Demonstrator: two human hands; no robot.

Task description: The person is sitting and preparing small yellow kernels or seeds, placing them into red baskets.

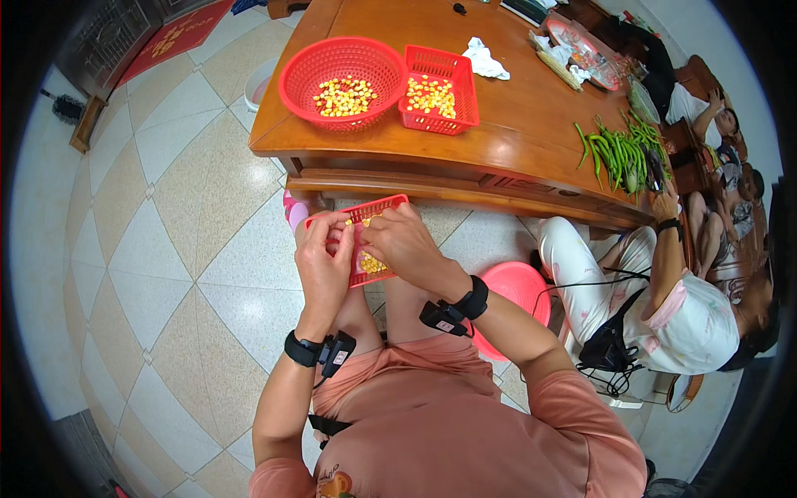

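Note:
A small red plastic basket point(356, 274) with yellow corn kernels point(372, 264) rests on my thighs. My left hand point(324, 249), at the basket's left side, pinches a corn kernel point(349, 222) between thumb and fingertips. Over the basket's right side is my right hand point(401, 239), fingers bent down among the kernels; whether it holds one is hidden. On the wooden table point(373, 146) in front stand a round red plastic basket point(292, 93) and a rectangular red one point(470, 103), both with kernels inside.
Green chili peppers point(616, 152) lie at the table's right, beside a seated person point(691, 317). A pink plastic basin point(510, 283) is on the floor to my right. Crumpled white tissue point(485, 60) and a corn cob point(558, 70) lie farther back. Two more people sit beyond the table.

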